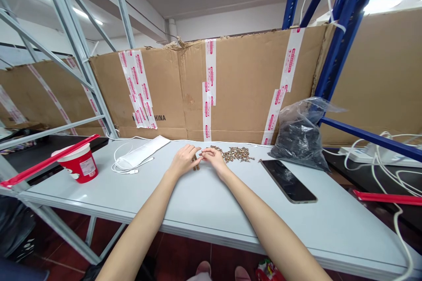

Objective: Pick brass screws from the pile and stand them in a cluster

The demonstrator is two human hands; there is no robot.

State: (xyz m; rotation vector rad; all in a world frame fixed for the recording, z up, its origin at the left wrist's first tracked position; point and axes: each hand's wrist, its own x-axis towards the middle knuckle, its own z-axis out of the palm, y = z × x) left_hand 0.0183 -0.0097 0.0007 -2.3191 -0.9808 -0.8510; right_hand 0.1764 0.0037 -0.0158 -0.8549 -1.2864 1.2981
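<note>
My left hand (183, 158) rests low over the table, fingers curled and thumb stretched toward the right hand. Right by its thumb and fingertips are a few small brass-coloured metal pieces (197, 166). Facing it, my right hand (215, 159) has its thumb and fingers drawn together in a pinch, and the fingertips of both hands nearly meet. Whatever lies between the fingertips is too small to make out. Just behind and right of my right hand spreads a loose pile of small brass-coloured metal pieces (238, 154).
On the grey table (211, 210) lie a black phone (289, 181) at right and a white power strip with cable (145, 151) at left. A clear bag of dark items (298, 136) stands back right, a red paper cup (81, 164) far left. Cardboard (244, 92) walls the back.
</note>
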